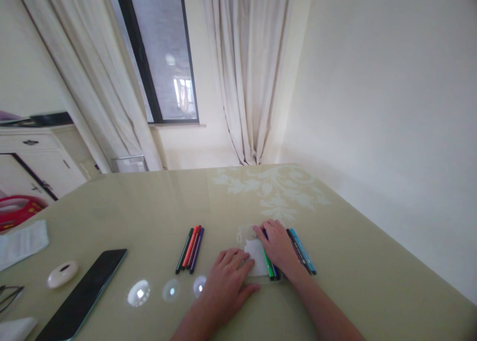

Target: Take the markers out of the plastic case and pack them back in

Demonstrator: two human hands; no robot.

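A clear plastic case [242, 234] with a white paper insert [256, 258] lies on the table in front of me. My left hand [231, 279] rests at its left side, palm down, fingers spread over the edge and holding nothing. Over the case's right part, my right hand [278, 244] has thumb and fingers around the far end of a dark blue marker [276, 271]; its fingertips are partly hidden. A bright green marker [268, 265] lies alongside. Right of that hand are a light blue marker [303, 251] and a few darker ones, partly covered by it.
To the left sit a dark green marker [184, 250], a red-orange marker [190, 246] and a purple marker [197, 250] in a row. Farther left are a black phone-like slab [84, 294], a white rounded device [62, 274] and a folded cloth [24, 244]. A wall [391, 132] borders the right.
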